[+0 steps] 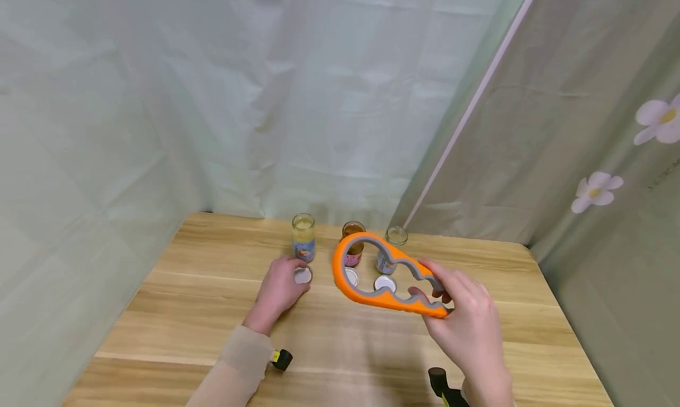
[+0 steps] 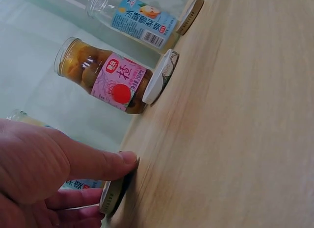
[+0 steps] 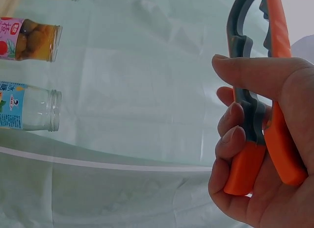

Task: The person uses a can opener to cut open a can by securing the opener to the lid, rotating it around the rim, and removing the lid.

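My right hand [image 1: 467, 312] grips the handles of an orange and grey jar opener [image 1: 345, 283], raised above the table; in the right wrist view the fingers curl round its handles [image 3: 248, 166]. My left hand [image 1: 281, 286] pinches a jar lid [image 1: 303, 275] by its edge, low at the tabletop. In the left wrist view that lid [image 2: 114, 193] stands tilted between thumb and fingers. Right behind it is an open jar with a blue label [image 1: 304, 241]. A pink-labelled jar with brown fruit [image 2: 105, 73] and another blue-labelled jar [image 2: 140, 19] stand lidless to the right.
Before the middle jar lies a white lid [image 1: 351, 276], and another lid [image 1: 385, 283] lies before the right jar. All are on a wooden table [image 1: 186, 289]. Pale curtains [image 1: 319, 100] hang behind the table and along its sides.
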A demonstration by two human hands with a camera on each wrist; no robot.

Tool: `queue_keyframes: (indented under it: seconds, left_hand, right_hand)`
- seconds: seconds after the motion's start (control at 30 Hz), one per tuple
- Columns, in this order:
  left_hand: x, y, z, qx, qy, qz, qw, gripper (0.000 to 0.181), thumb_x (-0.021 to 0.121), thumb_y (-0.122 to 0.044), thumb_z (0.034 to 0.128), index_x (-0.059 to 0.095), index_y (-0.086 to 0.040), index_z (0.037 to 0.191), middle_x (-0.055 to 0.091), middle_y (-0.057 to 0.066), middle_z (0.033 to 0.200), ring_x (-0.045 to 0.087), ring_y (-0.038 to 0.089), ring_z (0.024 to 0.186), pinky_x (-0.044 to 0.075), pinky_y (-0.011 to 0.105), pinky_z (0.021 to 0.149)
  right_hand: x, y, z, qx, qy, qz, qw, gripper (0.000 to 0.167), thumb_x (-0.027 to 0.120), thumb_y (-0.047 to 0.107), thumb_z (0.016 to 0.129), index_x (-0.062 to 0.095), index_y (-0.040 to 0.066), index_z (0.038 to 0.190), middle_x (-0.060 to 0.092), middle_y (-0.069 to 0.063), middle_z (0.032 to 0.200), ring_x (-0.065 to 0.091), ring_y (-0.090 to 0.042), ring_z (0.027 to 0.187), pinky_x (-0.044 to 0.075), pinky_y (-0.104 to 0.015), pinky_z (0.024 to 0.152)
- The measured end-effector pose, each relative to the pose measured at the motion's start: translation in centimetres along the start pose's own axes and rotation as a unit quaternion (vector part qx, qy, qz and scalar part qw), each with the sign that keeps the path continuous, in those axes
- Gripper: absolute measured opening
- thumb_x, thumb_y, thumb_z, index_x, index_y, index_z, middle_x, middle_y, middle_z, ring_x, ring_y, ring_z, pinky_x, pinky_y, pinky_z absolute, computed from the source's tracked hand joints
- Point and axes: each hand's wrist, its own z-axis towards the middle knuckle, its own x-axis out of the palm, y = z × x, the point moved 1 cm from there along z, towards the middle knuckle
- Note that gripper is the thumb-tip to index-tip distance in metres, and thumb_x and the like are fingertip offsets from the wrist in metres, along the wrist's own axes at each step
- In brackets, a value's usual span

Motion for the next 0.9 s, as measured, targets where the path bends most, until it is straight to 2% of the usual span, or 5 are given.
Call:
queue_keyframes:
  seconds: [0.3, 0.43, 0.57, 0.7, 0.9]
  left_hand:
    - [-0.1, 0.9, 0.4, -0.022, 0.005, -0.051, 0.9984, 0.04, 0.097, -0.009, 0.0756, 0.076, -0.005, 0.11, 0.069, 0.018, 0.119, 0.062, 0.036, 0.105, 0.054, 0.053, 0.093]
    - [-1.3, 0.6, 0.2, -0.023, 0.007, -0.062, 0.9978, 0.04, 0.096, -0.01, 0.0779, 0.075, -0.003, 0.112, 0.069, 0.019, 0.119, 0.063, 0.037, 0.107, 0.052, 0.054, 0.096]
    - [-3.0, -0.1, 0.1, -0.019, -0.002, -0.069, 0.9974, 0.041, 0.094, -0.012, 0.0815, 0.074, -0.002, 0.115, 0.068, 0.022, 0.127, 0.06, 0.044, 0.123, 0.046, 0.06, 0.107]
    - [-4.3, -0.6, 0.1, -0.025, -0.003, -0.072, 0.9971, 0.042, 0.091, -0.015, 0.0858, 0.072, -0.003, 0.121, 0.063, 0.024, 0.137, 0.053, 0.047, 0.136, 0.04, 0.062, 0.115]
    - [-5.2, -1.2, 0.4, -0.005, -0.02, -0.081, 0.9965, 0.047, 0.088, -0.019, 0.09, 0.07, -0.001, 0.13, 0.062, 0.025, 0.14, 0.053, 0.047, 0.135, 0.04, 0.062, 0.114]
  right_hand:
    - [0.2, -0.2, 0.2, 0.003, 0.01, -0.004, 0.9999, 0.052, 0.095, 0.018, 0.076, 0.079, 0.019, 0.126, 0.066, 0.006, 0.081, 0.059, -0.012, 0.067, 0.044, -0.036, 0.065]
    - [0.4, -0.5, 0.4, -0.005, 0.008, -0.003, 0.9999, 0.052, 0.095, 0.017, 0.076, 0.079, 0.018, 0.125, 0.066, 0.007, 0.081, 0.059, -0.012, 0.066, 0.045, -0.035, 0.063]
    - [0.5, -1.5, 0.4, -0.003, 0.004, 0.01, 0.9999, 0.052, 0.094, 0.015, 0.076, 0.079, 0.016, 0.126, 0.068, 0.006, 0.083, 0.059, -0.01, 0.067, 0.05, -0.028, 0.061]
    - [0.2, -3.3, 0.0, 0.03, -0.002, 0.013, 0.9995, 0.051, 0.094, 0.01, 0.076, 0.079, 0.012, 0.124, 0.068, 0.004, 0.084, 0.059, -0.01, 0.067, 0.049, -0.018, 0.062]
    - [-0.3, -5.7, -1.1, 0.109, 0.021, 0.007, 0.9938, 0.052, 0.093, 0.0, 0.075, 0.077, 0.008, 0.124, 0.067, 0.004, 0.084, 0.061, -0.011, 0.068, 0.046, -0.012, 0.065]
